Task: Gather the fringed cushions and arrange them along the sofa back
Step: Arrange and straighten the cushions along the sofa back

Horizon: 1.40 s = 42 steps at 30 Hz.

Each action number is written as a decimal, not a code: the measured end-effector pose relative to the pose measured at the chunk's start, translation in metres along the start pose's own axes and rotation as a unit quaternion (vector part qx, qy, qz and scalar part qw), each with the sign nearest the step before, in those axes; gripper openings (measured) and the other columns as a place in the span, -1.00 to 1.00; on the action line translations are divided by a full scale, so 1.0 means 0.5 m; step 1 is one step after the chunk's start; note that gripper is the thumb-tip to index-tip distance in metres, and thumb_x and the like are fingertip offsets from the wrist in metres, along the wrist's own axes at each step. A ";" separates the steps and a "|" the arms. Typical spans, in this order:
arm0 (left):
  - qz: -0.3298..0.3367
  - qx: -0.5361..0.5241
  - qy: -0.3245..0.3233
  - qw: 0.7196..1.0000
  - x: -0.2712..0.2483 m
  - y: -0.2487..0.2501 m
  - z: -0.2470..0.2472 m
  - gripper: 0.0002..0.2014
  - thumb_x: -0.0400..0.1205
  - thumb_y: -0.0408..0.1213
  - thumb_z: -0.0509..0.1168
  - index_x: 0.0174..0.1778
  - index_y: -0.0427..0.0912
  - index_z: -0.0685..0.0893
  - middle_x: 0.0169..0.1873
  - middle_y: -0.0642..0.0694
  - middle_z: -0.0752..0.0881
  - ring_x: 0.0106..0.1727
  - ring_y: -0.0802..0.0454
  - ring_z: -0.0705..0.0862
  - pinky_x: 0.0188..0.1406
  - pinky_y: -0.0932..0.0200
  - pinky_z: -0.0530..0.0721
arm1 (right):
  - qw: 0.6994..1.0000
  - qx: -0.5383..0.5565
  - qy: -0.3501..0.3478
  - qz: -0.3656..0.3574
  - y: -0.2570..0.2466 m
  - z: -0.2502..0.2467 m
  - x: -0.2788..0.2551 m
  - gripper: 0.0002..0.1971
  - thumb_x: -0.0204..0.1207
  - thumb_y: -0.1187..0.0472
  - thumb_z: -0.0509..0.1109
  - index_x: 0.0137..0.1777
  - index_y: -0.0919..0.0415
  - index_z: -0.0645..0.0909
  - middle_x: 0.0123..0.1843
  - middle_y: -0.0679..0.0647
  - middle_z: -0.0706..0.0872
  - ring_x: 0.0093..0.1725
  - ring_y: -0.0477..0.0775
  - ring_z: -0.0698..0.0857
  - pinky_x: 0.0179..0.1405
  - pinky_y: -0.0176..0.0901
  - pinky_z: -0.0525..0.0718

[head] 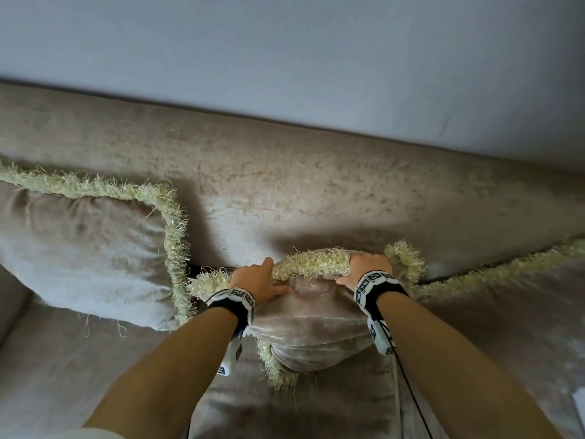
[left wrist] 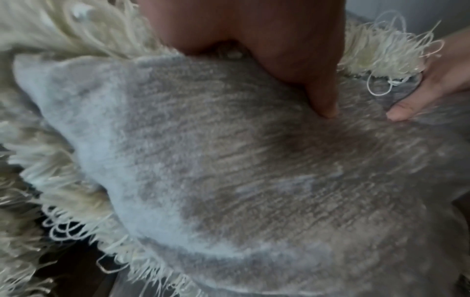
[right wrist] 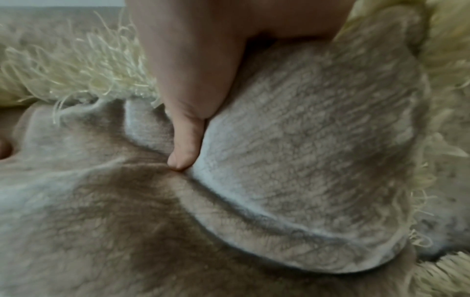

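A taupe velvet cushion (head: 311,331) with a pale yellow fringe is held up in front of the sofa back (head: 316,185). My left hand (head: 258,280) grips its top edge on the left, thumb pressed into the fabric (left wrist: 323,96). My right hand (head: 364,269) grips the top edge on the right, thumb dug into a fold (right wrist: 183,152). A second fringed cushion (head: 85,255) leans against the sofa back at the left. A third fringed cushion (head: 506,312) lies at the right, partly out of frame.
The sofa seat (head: 79,375) spreads below the cushions. A pale grey wall (head: 285,58) rises behind the sofa back. A black cable (head: 411,394) runs from my right wrist down across the seat.
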<state>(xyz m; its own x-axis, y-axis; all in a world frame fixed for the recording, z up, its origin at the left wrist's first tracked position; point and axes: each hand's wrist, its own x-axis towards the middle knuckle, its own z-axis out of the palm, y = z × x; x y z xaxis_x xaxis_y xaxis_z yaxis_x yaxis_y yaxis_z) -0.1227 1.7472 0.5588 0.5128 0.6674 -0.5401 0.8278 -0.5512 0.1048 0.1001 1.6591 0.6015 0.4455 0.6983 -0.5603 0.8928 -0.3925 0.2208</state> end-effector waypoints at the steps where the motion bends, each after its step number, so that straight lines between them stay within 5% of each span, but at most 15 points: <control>1: -0.004 0.009 0.005 1.000 -0.006 0.000 0.003 -0.22 0.44 0.54 0.11 0.25 -0.11 0.41 -0.21 -0.03 0.68 -0.27 -0.04 0.65 -0.33 0.13 0.60 | 1.000 0.004 -0.001 -0.001 -0.002 0.000 -0.004 -0.47 0.40 -0.37 0.39 0.09 0.06 0.69 0.03 -0.02 0.78 0.08 0.09 0.75 0.03 -0.09 0.66; 3: -0.008 0.019 0.029 0.999 -0.017 -0.005 0.012 -0.20 0.45 0.55 0.03 0.26 -0.11 0.48 -0.06 -0.07 0.72 -0.13 -0.06 0.70 -0.24 0.10 0.62 | 1.000 0.011 -0.011 -0.003 -0.007 -0.002 -0.015 -0.47 0.42 -0.35 0.40 0.10 0.10 0.69 0.04 0.00 0.78 0.08 0.10 0.74 0.01 -0.09 0.64; 5: -0.014 0.015 0.058 0.998 -0.024 -0.013 0.029 -0.17 0.45 0.56 -0.01 0.32 -0.09 0.53 0.13 -0.11 0.67 0.13 -0.09 0.66 0.04 0.00 0.65 | 0.999 0.021 -0.025 -0.004 -0.010 -0.003 -0.024 -0.46 0.42 -0.33 0.42 0.12 0.13 0.69 0.08 0.02 0.78 0.10 0.11 0.75 0.05 -0.07 0.66; 8: -0.033 0.007 0.080 0.996 -0.037 -0.019 0.050 -0.18 0.47 0.54 0.01 0.40 -0.04 0.49 0.30 -0.16 0.58 0.36 -0.13 0.52 0.37 -0.12 0.48 | 0.999 0.041 -0.026 -0.002 -0.012 0.002 -0.042 -0.45 0.41 -0.32 0.44 0.12 0.14 0.70 0.10 0.03 0.79 0.10 0.12 0.75 0.07 -0.07 0.66; 11: -0.037 0.010 0.083 0.996 -0.049 -0.007 0.066 -0.24 0.50 0.51 0.05 0.32 -0.08 0.47 0.16 -0.13 0.67 0.22 -0.09 0.62 0.23 -0.04 0.58 | 0.998 0.055 -0.024 0.001 -0.004 0.011 -0.067 -0.41 0.42 -0.33 0.42 0.20 0.16 0.68 0.16 0.05 0.78 0.13 0.12 0.74 0.08 -0.08 0.66; 15: -0.020 -0.001 0.094 0.995 -0.081 0.018 0.087 -0.29 0.51 0.49 0.07 0.39 0.03 0.40 -0.23 0.02 0.67 -0.31 0.14 0.66 -0.39 0.23 0.66 | 0.997 0.070 -0.025 0.022 0.020 0.032 -0.103 -0.28 0.40 -0.36 0.40 0.38 0.17 0.58 0.36 0.08 0.68 0.30 0.16 0.67 0.27 -0.01 0.64; 20: 0.035 -0.035 0.060 0.997 -0.094 0.025 0.091 -0.37 0.61 0.37 0.05 0.61 0.30 0.20 0.06 -0.05 0.76 -0.02 -0.05 0.76 -0.08 0.02 0.75 | 0.996 0.079 -0.030 0.022 0.024 0.051 -0.130 -0.19 0.36 -0.39 0.40 0.45 0.19 0.53 0.44 0.12 0.62 0.37 0.19 0.62 0.32 0.00 0.60; 24: 0.024 -0.054 0.007 0.998 -0.105 0.024 0.060 -0.42 0.61 0.34 0.09 0.35 0.03 0.60 0.19 -0.10 0.74 0.17 -0.14 0.72 0.06 -0.01 0.64 | 0.995 0.091 -0.038 0.022 0.018 0.050 -0.149 -0.19 0.34 -0.38 0.43 0.44 0.19 0.54 0.43 0.12 0.63 0.36 0.19 0.63 0.33 0.02 0.60; 31: 0.028 -0.004 -0.012 1.000 -0.102 0.017 -0.046 -0.51 0.57 0.29 0.25 -0.01 -0.11 0.68 0.05 -0.13 0.76 0.06 -0.13 0.72 -0.02 0.09 0.60 | 0.993 0.110 -0.026 0.024 0.035 0.003 -0.177 -0.18 0.35 -0.40 0.41 0.46 0.16 0.52 0.41 0.10 0.64 0.34 0.19 0.64 0.31 0.01 0.59; 39: 0.018 0.090 0.045 0.995 -0.098 0.011 -0.206 -0.31 0.44 0.49 0.22 0.01 -0.12 0.72 -0.08 -0.06 0.73 -0.01 -0.09 0.72 0.00 0.09 0.63 | 0.959 0.276 -0.058 0.023 0.060 -0.062 -0.176 0.10 0.30 -0.35 0.51 0.67 0.28 0.15 0.66 0.23 0.28 0.59 0.27 0.37 0.50 0.05 0.42; 42: 0.009 0.124 0.047 0.991 -0.098 0.012 -0.222 -0.32 0.42 0.52 0.20 -0.07 -0.09 0.71 -0.12 -0.05 0.74 -0.08 -0.04 0.70 -0.02 0.11 0.65 | 0.946 0.316 -0.070 0.022 0.050 -0.035 -0.170 0.08 0.29 -0.35 0.52 0.64 0.29 0.21 0.63 0.21 0.36 0.55 0.24 0.42 0.46 0.03 0.46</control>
<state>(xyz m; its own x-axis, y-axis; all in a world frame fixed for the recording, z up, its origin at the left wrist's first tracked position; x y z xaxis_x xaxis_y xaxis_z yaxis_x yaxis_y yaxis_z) -0.1174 1.7668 0.6787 0.5560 0.6935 -0.4582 0.7427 -0.6620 -0.1009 0.0857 1.6004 0.6687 0.4294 0.6040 -0.6714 0.6356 -0.7303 -0.2505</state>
